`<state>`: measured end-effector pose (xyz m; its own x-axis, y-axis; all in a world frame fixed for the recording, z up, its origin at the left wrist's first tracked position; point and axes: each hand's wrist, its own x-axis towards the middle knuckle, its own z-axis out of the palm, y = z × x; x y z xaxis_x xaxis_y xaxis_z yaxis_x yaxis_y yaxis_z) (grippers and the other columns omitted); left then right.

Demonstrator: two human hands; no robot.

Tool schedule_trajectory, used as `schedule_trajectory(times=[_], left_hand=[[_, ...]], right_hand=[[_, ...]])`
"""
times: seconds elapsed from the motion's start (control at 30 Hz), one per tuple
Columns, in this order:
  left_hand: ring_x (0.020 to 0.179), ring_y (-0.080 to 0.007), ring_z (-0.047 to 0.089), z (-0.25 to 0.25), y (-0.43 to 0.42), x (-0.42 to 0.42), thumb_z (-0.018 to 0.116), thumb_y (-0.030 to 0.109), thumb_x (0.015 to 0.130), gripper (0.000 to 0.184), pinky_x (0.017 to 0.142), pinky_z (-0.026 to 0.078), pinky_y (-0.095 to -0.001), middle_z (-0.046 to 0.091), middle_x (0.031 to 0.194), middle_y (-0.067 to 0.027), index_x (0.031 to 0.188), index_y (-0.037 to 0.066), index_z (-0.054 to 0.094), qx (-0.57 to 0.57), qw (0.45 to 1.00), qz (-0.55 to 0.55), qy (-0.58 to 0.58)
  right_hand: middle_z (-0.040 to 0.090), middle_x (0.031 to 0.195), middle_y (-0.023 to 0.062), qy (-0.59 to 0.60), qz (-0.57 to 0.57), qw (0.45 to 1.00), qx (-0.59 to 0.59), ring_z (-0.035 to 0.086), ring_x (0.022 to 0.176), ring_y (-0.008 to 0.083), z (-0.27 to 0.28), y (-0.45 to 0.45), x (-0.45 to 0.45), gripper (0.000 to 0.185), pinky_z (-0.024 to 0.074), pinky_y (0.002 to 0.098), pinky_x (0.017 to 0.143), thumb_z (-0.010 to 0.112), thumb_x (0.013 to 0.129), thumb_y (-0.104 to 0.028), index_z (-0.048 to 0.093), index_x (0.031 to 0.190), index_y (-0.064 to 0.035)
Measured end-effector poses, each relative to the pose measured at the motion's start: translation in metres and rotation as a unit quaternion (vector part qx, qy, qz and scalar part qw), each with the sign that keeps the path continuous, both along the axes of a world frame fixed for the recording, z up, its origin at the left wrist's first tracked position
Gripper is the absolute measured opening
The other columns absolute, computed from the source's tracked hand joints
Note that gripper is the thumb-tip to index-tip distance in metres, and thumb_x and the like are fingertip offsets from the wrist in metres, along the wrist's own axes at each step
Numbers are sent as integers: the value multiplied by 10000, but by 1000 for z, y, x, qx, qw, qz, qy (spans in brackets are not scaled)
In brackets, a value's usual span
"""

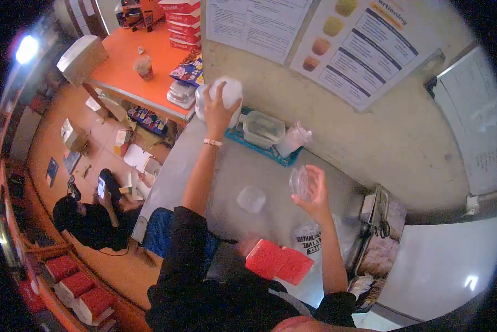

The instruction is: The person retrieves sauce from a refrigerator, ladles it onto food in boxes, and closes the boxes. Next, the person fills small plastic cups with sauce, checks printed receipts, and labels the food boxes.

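Observation:
My left hand (221,110) reaches to the far edge of the steel counter (221,177). Its fingers are spread around a white, rounded plastic container (233,91), beside another pale rounded one. My right hand (314,191) is raised over the counter and pinches a small clear round plastic container (299,181) by its side. Between the two hands, a translucent plastic tub (251,198) rests on the counter. Nearer my body lie a red folded card box (279,261) and a clear bag with black print (309,242).
Against the wall, a teal tray (290,159) holds a clear rectangular tub (263,129) and a pinkish plastic bag (294,138). Scissors (380,224) and packets stand at right. An orange table (124,55) adjoins at left. A person (93,218) sits on the floor with a phone.

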<state>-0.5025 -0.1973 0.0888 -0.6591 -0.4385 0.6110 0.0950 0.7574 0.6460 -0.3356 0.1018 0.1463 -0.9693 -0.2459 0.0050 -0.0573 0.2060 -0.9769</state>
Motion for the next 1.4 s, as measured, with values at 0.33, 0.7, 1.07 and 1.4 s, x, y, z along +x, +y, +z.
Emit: schedule_trajectory(times=[0.33,0.7,1.07,1.4], left_hand=[[1117,-334,469,14,21,14,801,328,598,701,856,464,-428,392,1255,-145,1217,188,504,-10,998,49,-35],[1156,-374,403,-20,47,0,823,273,558,769,919,421,-460,352,1283,-176,1232,192,463,-10,990,144,9],[1214,-392,352,-8,3,9,822,241,552,875,991,347,-471,362,1293,-208,1286,87,372,-7,996,-92,15],[1256,-381,309,-66,65,169,813,327,565,957,1032,289,-463,325,1367,-179,1340,78,311,-298,772,-498,-260]], right_hand=[[394,1256,117,-23,-9,1000,-17,441,1157,245,-5,-4,7,834,384,388,970,802,605,-226,340,1287,-96],[368,1246,125,-16,13,999,-29,440,1158,239,-16,-4,6,816,402,363,951,776,632,-146,302,1295,-104],[405,1252,119,-14,38,999,16,463,1133,233,-21,3,13,839,408,360,950,765,621,-130,312,1327,-97],[430,1311,180,-276,85,761,-582,496,1105,321,-24,32,46,800,423,522,918,659,718,-308,263,1406,-205]])
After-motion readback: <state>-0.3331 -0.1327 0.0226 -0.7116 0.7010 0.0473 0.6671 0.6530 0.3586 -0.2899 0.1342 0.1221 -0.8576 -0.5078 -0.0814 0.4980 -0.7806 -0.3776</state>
